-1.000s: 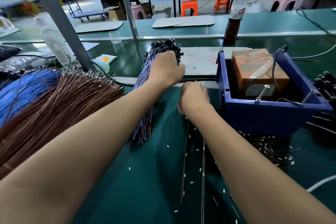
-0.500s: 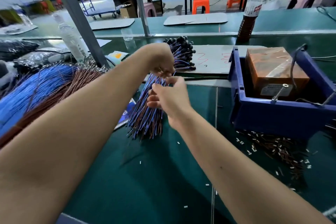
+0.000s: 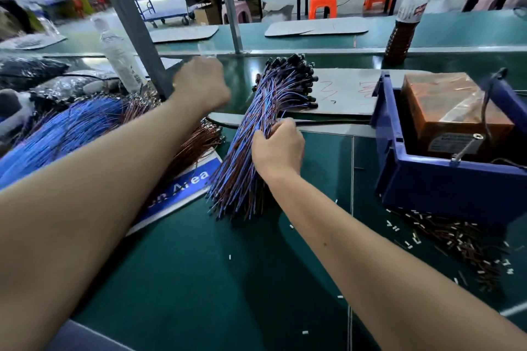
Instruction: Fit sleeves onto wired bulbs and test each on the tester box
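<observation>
The bundle of wired bulbs (image 3: 265,134) lies between the loose wire heap (image 3: 85,125) at left and the tester box (image 3: 453,111), in its bin (image 3: 445,188), at right.

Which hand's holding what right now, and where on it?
Right hand grips the wire bundle around its middle. Left hand is fisted, blurred; nothing visible in it.

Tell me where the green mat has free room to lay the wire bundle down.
Bare mat lies between the forearms, below the bundle. Crowded: loose blue and brown wires left, blue bin and scattered sleeved wires right.
</observation>
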{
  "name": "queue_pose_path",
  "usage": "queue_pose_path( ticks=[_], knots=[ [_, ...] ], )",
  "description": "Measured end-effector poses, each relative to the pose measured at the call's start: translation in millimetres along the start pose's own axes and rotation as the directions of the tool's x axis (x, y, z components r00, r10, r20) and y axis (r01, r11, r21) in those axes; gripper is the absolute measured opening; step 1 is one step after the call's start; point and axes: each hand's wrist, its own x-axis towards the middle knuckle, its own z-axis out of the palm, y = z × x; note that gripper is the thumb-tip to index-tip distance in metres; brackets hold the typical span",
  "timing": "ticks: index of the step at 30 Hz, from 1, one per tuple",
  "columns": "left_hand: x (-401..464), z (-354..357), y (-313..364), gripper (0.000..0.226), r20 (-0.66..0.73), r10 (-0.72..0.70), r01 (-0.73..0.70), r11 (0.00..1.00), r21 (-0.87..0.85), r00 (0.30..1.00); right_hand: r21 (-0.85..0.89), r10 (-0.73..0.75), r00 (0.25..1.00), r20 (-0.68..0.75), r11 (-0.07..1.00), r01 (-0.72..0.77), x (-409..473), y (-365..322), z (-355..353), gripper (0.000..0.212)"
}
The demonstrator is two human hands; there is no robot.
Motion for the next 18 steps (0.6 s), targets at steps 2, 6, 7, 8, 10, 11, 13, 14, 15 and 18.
queue_pose_path(
  ticks=[2,6,7,8,10,11,13,14,15,18],
  knots=[
    [-3,12,30,0.029,0.006,0.079,-0.076,0.971,-0.228,0.997,-0.044,0.033,0.999,0.017,0.999,-0.033,7,8,3,0.035],
    [3,39,74,0.046,-0.007,0.067,-0.066,0.957,-0.283,0.998,0.052,0.013,0.999,0.036,0.999,-0.015,13,18,4,0.014],
    [7,45,79,0.051,0.007,0.042,-0.038,0.957,-0.286,0.999,0.064,-0.002,0.999,0.037,0.998,-0.001,14,20,2,0.011],
    [12,48,83,0.053,0.01,0.015,-0.011,0.954,-0.299,1.0,0.069,-0.011,0.999,0.043,0.998,0.008,15,22,1,0.011],
    [25,54,87,0.046,-0.023,-0.03,0.021,0.943,-0.331,0.999,0.083,-0.019,0.998,0.064,0.996,0.014,15,29,-1,0.015],
    [32,56,87,0.042,-0.041,-0.039,0.023,0.939,-0.344,0.998,0.091,-0.028,0.997,0.078,0.996,0.021,14,31,-2,0.018],
    [47,55,89,0.037,-0.04,-0.016,0.002,0.943,-0.333,0.999,0.091,-0.058,0.994,0.098,0.995,0.049,15,37,-4,0.021],
    [53,54,88,0.037,-0.029,0.005,-0.014,0.948,-0.317,1.0,0.082,-0.072,0.991,0.11,0.995,0.063,16,38,-5,0.022],
    [58,53,89,0.036,-0.021,0.02,-0.025,0.949,-0.313,1.0,0.075,-0.075,0.99,0.12,0.995,0.067,17,39,-6,0.023],
    [68,51,94,0.026,-0.015,0.037,-0.04,0.927,-0.373,0.999,0.097,-0.052,0.988,0.143,0.995,0.039,18,38,-7,0.025]
  ],
)
